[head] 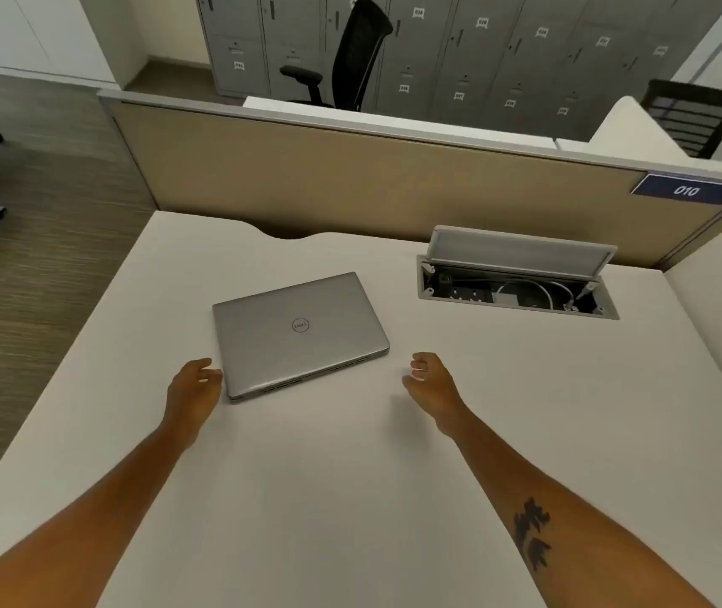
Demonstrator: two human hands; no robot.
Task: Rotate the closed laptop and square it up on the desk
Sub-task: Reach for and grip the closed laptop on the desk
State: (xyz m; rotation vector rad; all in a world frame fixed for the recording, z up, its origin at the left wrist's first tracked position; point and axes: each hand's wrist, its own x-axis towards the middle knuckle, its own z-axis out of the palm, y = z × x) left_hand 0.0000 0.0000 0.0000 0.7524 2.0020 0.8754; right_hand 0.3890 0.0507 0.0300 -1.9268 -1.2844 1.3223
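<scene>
A closed silver laptop lies on the white desk, skewed so its near edge slants up to the right. My left hand hovers at the laptop's near left corner, fingers loosely curled, close to or just touching the edge. My right hand sits a short way right of the near right corner, apart from the laptop, fingers curled and holding nothing.
An open cable box with its lid raised sits in the desk at the back right, cables inside. A tan partition runs along the desk's far edge. The floor drops off at the left desk edge.
</scene>
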